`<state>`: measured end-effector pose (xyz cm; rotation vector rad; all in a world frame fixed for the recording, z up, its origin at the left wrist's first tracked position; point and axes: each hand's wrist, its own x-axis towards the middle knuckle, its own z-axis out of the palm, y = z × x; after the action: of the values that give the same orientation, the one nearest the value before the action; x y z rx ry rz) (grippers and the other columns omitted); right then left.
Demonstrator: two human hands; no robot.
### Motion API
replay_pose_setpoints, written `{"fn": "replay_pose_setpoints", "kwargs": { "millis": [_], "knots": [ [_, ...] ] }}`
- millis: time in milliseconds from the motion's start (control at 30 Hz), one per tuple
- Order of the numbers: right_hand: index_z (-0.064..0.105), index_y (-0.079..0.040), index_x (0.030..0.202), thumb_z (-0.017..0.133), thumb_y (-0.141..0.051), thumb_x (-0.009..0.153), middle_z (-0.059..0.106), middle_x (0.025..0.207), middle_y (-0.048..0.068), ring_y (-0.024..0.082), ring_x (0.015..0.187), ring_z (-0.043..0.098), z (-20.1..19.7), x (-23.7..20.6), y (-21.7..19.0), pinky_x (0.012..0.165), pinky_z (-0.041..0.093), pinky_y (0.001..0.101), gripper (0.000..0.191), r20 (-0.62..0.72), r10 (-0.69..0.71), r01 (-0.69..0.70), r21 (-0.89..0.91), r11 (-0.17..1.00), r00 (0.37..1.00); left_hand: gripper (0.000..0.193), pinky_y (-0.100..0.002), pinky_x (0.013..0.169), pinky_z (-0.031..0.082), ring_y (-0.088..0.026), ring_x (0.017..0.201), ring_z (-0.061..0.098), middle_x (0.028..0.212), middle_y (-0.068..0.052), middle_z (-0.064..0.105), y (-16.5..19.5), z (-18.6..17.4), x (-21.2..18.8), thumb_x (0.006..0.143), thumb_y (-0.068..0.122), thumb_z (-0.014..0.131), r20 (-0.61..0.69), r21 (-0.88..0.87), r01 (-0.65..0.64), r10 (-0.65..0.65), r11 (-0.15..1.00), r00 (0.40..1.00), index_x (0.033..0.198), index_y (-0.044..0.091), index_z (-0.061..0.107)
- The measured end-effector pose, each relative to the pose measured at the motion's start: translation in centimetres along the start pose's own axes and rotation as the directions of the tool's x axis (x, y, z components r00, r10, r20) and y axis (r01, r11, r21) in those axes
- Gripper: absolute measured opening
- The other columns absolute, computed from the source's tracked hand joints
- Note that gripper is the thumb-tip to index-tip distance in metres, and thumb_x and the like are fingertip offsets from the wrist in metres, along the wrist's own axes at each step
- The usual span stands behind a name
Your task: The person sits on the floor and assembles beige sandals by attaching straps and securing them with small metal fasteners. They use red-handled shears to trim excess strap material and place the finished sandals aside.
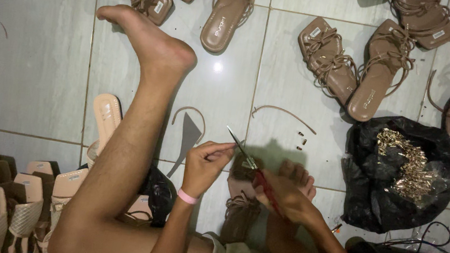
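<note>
The right hand (284,198) grips red-handled metal scissors (244,154), blades parted at a thin tan strap end pinched in the left hand (203,166). Under both hands lies a tan lace-up flat sandal (238,213) on the grey tiled floor (30,53), near its bottom edge. A black plastic bag of small gold metal tips (407,164) sits just right.

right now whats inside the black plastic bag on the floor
The open black plastic bag holds a heap of small gold metal pieces. Its crumpled folds cover whatever lies deeper or beneath that heap.
</note>
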<state>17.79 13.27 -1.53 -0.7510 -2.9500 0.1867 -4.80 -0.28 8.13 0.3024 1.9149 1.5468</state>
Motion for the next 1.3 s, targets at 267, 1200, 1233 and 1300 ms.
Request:
{"fn": "replay_pose_setpoints", "kwargs": {
  "millis": [267, 1200, 1233, 1300],
  "knots": [
    [0.058, -0.02, 0.133, 0.059, -0.056, 0.084, 0.055, 0.134, 0.015, 0.035, 0.126, 0.052, -4.4, 3.4, -0.2, 0.104, 0.039, 0.0557, 0.06, 0.364, -0.032, -0.085, 0.3, 0.95, 0.931, 0.021, -0.022, 0.067, 0.056, -0.007, 0.074, 0.069, 0.089, -0.006, 0.078, 0.3, -0.2, -0.1, 0.088, 0.009, 0.076, 0.004, 0.036, 0.032, -0.032, 0.999, 0.999, 0.108, 0.006, 0.081],
    [0.058, -0.019, 0.132, 0.058, -0.054, 0.087, 0.055, 0.133, 0.016, 0.036, 0.125, 0.051, -5.1, 4.9, 0.2, 0.104, 0.038, 0.0554, 0.057, 0.536, -0.095, -0.157, 0.406, 0.9, 0.839, 0.02, -0.022, 0.067, 0.054, -0.008, 0.074, 0.069, 0.09, -0.008, 0.08, -1.3, -0.4, 0.6, 0.087, 0.009, 0.076, -0.039, -0.011, 0.044, -0.045, 0.999, 0.998, 0.105, 0.002, 0.081],
    [0.058, -0.019, 0.132, 0.058, -0.054, 0.087, 0.055, 0.133, 0.016, 0.036, 0.124, 0.051, -5.2, 4.8, 0.2, 0.104, 0.038, 0.0554, 0.057, 0.536, -0.098, -0.157, 0.411, 0.898, 0.839, 0.02, -0.022, 0.067, 0.055, -0.008, 0.075, 0.069, 0.091, -0.008, 0.08, -1.4, -0.3, 0.5, 0.087, 0.008, 0.075, -0.025, -0.012, 0.033, -0.033, 0.999, 0.999, 0.105, 0.001, 0.081],
    [0.058, -0.018, 0.132, 0.058, -0.054, 0.087, 0.055, 0.133, 0.016, 0.036, 0.124, 0.051, -5.1, 4.7, 0.1, 0.104, 0.038, 0.0553, 0.057, 0.536, -0.097, -0.161, 0.415, 0.896, 0.839, 0.021, -0.022, 0.068, 0.055, -0.007, 0.076, 0.07, 0.092, -0.007, 0.08, -1.3, -0.1, 0.3, 0.087, 0.006, 0.074, 0.006, -0.012, 0.017, -0.016, 1.0, 1.0, 0.106, 0.001, 0.081]
  ]
}}
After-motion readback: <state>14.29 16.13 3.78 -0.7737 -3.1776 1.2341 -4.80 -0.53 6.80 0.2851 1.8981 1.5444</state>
